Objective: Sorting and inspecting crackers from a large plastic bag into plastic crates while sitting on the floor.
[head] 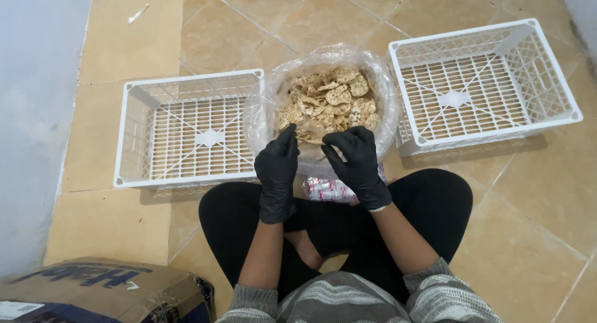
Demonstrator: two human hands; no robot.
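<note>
While I sit cross-legged on the tiled floor point(535, 223), both my hands in black gloves reach into the near edge of a big clear plastic bag point(267, 105) full of round, pale brown crackers point(333, 99). My left hand point(277, 164) has its fingers pinched narrow on a cracker at the bag's near rim, the fingertips pointing down into the heap. My right hand point(357, 161) sits just beside it, fingers curled inward toward the left hand; it touches the bag's rim, but I cannot tell whether it grips a cracker or only the plastic. The two hands are close together, almost meeting over the same spot.

The bag stands on the floor straight in front of my knees, between two white plastic crates with lattice bottoms. The left crate point(134, 136) lies level, its right wall touching the bag. The right crate point(559, 80) sits a little farther back and is turned at a slight angle, its left corner against the bag.

A small printed packet point(326, 189) lies on the floor between my legs and the bag, partly hidden under my hands. A cardboard box point(93, 289) wrapped in tape rests at my left side, beside the pale wall point(31, 111).
</note>
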